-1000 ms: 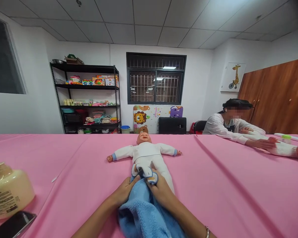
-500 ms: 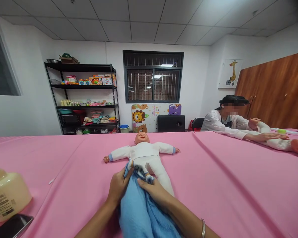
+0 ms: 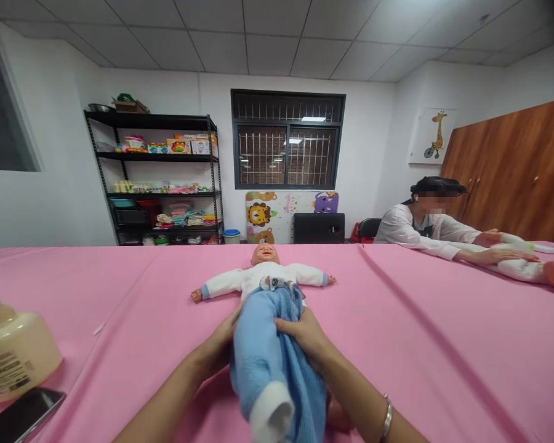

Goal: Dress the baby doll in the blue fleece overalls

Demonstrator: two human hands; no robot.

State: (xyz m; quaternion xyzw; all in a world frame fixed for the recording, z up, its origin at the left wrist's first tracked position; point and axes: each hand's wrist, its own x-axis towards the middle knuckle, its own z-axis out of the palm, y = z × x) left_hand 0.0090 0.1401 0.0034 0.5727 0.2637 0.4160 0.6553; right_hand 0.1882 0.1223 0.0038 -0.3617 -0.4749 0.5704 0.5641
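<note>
A baby doll [image 3: 265,254] in a white top with light blue cuffs lies on its back, arms spread and head away from me. Light blue baby trousers [image 3: 258,332] lie over its lower body, with the patterned waistband at the belly and a white leg cuff [image 3: 274,409] towards me. My left hand [image 3: 224,338] is closed on the left edge of the trousers, its fingertips partly hidden. On the right side, my right hand [image 3: 305,335] grips the fabric, thumb on top. Part of a doll's foot [image 3: 339,415] shows under my right forearm.
The pink-covered table [image 3: 133,320] bears a cream bottle [image 3: 21,347], a phone [image 3: 23,415] and a small white item [image 3: 98,330] at left. At right a person [image 3: 410,221] handles another doll [image 3: 519,264]. A shelf rack [image 3: 157,157] stands behind.
The trousers have moved forward, their waistband now at the doll's belly and covering the leg seen before. Both hands have shifted to the sides of the fabric. A white cuff has come into view.
</note>
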